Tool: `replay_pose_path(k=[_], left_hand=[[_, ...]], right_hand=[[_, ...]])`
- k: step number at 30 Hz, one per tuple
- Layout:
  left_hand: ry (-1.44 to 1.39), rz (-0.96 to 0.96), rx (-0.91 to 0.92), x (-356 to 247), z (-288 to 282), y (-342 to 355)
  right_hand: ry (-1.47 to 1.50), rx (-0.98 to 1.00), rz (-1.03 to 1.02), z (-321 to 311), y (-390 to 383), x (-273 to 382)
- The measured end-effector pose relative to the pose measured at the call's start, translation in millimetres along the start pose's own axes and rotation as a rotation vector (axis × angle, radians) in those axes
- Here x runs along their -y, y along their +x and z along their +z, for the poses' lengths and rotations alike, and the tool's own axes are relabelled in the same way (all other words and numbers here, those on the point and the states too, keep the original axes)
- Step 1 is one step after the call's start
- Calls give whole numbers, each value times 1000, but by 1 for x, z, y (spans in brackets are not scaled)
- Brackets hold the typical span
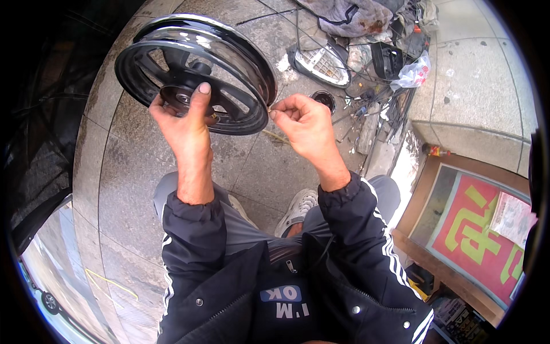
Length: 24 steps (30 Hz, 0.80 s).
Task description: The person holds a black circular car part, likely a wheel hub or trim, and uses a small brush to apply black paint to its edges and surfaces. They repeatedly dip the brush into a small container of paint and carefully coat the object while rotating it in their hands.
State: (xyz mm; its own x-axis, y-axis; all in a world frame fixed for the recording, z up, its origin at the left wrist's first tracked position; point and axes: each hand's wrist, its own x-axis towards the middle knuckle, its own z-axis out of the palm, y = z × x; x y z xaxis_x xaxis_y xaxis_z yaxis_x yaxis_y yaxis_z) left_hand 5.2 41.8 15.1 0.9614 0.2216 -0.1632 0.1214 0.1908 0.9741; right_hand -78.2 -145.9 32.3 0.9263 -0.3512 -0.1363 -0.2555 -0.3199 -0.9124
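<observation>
A black spoked wheel rim [197,67] with a shiny edge and no tyre is held up at a tilt, off the ground. My left hand [188,132] grips it at the hub, thumb up along the near face and fingers partly hidden behind. At the rim's lower right edge, my right hand [309,127] is closed in a pinch, thumb against forefinger. Whatever sits between those fingertips is too small to make out. Just beyond my right hand, a small round black container [323,101] stands on the paving.
A pale grille-like cover [322,66], dirty cloth [355,20], clear plastic bag [413,71], cables and small parts clutter the far right. A stone ledge [475,86] rises beyond them. At right stands a wood-framed panel [421,241] with a red sign. My sandalled feet are below.
</observation>
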Motion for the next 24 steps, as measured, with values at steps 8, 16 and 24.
replay_pose_path(k=[8, 16, 24], left_hand=[[-96, -69, -3, 0, 4, 1], [-256, -332, 111, 11, -4, 11], [-405, -364, 150, 32, -29, 14]], right_hand=[[28, 46, -12, 2, -6, -47], [-520, -264, 279, -21, -29, -314], [-673, -277, 268, -9, -13, -358]])
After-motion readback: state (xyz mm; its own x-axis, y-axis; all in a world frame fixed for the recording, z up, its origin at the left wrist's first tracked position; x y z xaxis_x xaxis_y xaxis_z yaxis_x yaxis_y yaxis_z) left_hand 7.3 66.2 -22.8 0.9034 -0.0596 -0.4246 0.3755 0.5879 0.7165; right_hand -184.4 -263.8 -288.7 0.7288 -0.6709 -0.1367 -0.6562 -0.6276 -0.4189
